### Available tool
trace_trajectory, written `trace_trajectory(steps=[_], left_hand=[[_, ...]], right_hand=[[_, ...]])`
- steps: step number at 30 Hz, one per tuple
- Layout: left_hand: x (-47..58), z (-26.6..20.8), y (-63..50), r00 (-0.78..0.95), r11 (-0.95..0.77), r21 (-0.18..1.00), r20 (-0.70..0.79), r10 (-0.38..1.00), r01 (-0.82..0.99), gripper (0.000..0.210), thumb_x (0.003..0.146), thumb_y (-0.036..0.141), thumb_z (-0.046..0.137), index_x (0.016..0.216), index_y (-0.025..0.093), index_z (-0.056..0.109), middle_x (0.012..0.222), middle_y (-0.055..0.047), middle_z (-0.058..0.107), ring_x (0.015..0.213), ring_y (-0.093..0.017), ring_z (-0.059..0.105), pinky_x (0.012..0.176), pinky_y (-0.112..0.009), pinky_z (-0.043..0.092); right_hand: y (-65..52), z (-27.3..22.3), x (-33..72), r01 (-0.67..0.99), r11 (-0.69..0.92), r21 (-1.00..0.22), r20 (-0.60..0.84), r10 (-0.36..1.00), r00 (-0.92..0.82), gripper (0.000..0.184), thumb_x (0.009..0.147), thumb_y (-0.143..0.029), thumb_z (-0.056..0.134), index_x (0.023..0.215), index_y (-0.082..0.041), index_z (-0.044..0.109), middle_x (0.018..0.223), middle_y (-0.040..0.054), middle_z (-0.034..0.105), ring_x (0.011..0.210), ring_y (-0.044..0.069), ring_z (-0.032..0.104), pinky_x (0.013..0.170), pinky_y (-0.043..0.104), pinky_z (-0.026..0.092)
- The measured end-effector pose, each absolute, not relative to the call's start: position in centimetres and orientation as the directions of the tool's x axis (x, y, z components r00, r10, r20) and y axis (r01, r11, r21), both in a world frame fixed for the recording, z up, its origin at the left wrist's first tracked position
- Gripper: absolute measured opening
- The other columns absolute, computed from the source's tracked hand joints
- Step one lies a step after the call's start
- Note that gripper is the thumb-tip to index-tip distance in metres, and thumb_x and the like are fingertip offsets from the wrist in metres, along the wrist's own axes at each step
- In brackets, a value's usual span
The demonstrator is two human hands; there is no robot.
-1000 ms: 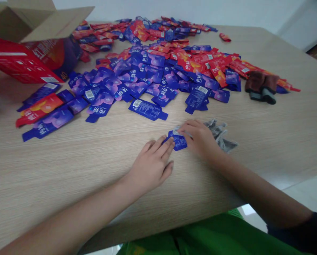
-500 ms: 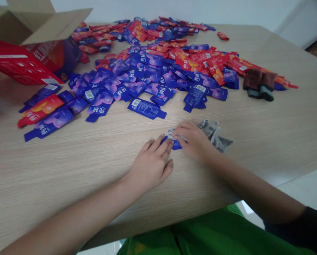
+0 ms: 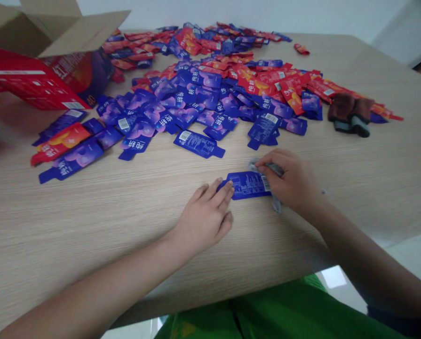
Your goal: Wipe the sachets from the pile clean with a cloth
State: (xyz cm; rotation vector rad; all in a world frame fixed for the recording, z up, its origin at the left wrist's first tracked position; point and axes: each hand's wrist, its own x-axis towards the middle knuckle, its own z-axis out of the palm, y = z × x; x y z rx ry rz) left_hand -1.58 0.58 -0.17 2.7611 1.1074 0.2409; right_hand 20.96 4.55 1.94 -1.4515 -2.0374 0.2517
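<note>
A blue pouch (image 3: 249,184) with white print and a barcode lies flat on the table, its narrow spout end to the left. The outstretched fingers of my left hand (image 3: 208,209) press on that spout end. At the pouch's barcode end, my right hand (image 3: 293,179) is closed on a grey cloth (image 3: 276,203), which touches the pouch's right edge. Part of the cloth is hidden under my right hand.
Beyond my hands spreads a heap of blue pouches (image 3: 182,101) and red pouches (image 3: 263,77). An open cardboard box (image 3: 69,87) in red and purple stands at the back left. Brown and grey folded fabric (image 3: 351,113) lies at the right. The wooden table (image 3: 100,212) has its near edge by my lap.
My right hand has slid the grey cloth rightward along the pouch, from the spout end to the barcode end, uncovering its printed face. My left hand stays on the spout end.
</note>
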Motion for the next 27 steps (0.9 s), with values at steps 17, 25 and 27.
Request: trace_trajectory(steps=[17,25,27], left_hand=[[-1.5,-0.2,0.5,0.716,-0.716,0.194,0.081,0.693,0.671,0.050,0.093,0.028,0.040,0.138,0.008,0.048,0.149,-0.011,0.044,0.139,-0.030,0.036,0.107,-0.048,0.037],[-1.4,-0.1,0.7,0.719,-0.717,0.160,0.053,0.692,0.678,0.048,0.094,0.029,0.040,0.135,0.007,0.051,0.145,-0.012,0.049,0.138,-0.031,0.037,0.106,-0.049,0.036],[-1.4,0.0,0.7,0.723,-0.720,0.164,0.052,0.689,0.674,0.049,0.094,0.029,0.040,0.137,0.008,0.049,0.147,-0.011,0.046,0.138,-0.030,0.037,0.107,-0.048,0.036]], right_hand=[[4.6,1.3,25.5,0.849,0.263,-0.459,0.205,0.961,-0.187,0.010,0.080,-0.016,0.058,0.077,-0.023,0.066,0.081,0.0037,0.065,0.076,0.023,0.061,0.071,0.038,0.047],[3.7,1.1,18.7,0.742,0.558,-0.372,0.220,0.829,-0.514,0.019,0.085,-0.008,0.051,0.081,-0.015,0.067,0.084,0.0091,0.065,0.086,0.023,0.058,0.082,0.039,0.046],[3.3,0.5,19.0,0.756,0.543,-0.366,0.228,0.840,-0.493,0.018,0.085,-0.008,0.052,0.081,-0.015,0.067,0.085,0.0095,0.064,0.088,0.024,0.058,0.083,0.040,0.046]])
